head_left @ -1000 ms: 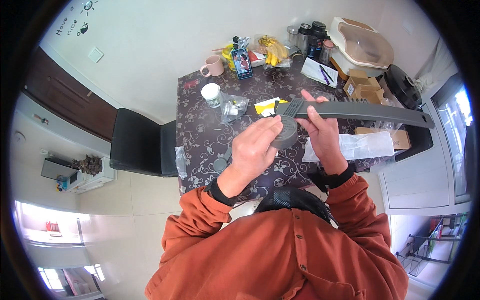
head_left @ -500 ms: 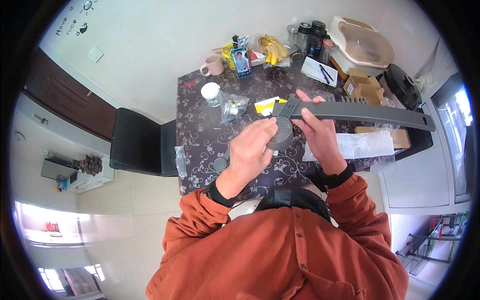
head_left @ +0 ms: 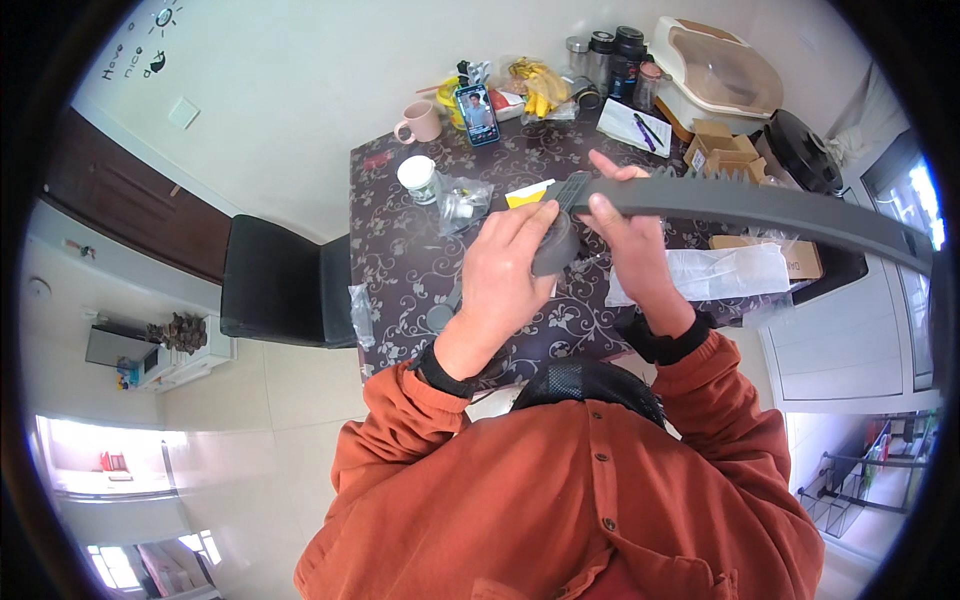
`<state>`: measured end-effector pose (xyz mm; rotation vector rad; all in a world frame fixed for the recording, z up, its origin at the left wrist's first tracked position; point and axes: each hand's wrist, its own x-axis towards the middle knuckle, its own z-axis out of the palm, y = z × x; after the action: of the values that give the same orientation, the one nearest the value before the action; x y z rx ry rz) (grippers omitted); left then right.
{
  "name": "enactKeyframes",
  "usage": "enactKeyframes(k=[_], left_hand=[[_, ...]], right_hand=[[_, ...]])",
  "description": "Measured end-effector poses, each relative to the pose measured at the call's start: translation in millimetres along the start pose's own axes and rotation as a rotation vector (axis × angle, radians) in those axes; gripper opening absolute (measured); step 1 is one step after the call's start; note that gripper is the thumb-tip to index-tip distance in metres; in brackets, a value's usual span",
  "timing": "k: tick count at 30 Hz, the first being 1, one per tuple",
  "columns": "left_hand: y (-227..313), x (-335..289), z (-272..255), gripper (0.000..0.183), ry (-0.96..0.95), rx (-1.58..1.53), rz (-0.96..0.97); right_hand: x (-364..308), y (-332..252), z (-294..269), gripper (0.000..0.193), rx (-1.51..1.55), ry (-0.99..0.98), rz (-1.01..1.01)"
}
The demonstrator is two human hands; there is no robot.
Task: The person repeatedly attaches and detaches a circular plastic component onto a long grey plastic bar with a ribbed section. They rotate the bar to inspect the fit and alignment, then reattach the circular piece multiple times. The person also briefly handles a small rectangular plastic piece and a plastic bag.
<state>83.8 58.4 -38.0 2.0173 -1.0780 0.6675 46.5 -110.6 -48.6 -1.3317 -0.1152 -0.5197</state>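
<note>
- Bar (head_left: 760,205), long and grey: held above the table (head_left: 400,262), long axis running left to right, far end reaching past the table's right edge in view.
- Right hand (head_left: 638,245): thumb and fingers grasping the bar near its left end.
- Left hand (head_left: 508,250): fingers curled on a round grey cap (head_left: 558,248) at that end; whether cap and bar are joined, I cannot tell.
</note>
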Motion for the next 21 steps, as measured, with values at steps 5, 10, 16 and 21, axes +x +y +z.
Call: enactKeyframes(k=[5, 10, 16, 21], left_hand=[[5, 0, 0, 0.047, 0.015, 0.029, 0.006], [13, -2, 1, 0.047, 0.016, 0.040, -0.014], [6, 2, -6, 0.043, 0.038, -0.060, -0.065], [10, 6, -3, 0.043, 0.101, -0.072, -0.023]], right_hand=[[0, -2, -6, 0.031, 0.079, 0.050, 0.071], [-1, 3, -2, 0.031, -0.147, 0.019, -0.073], [0, -13, -6, 0.027, 0.148, 0.011, 0.119], [-2, -15, 3, 0.027, 0.124, 0.022, 0.070]])
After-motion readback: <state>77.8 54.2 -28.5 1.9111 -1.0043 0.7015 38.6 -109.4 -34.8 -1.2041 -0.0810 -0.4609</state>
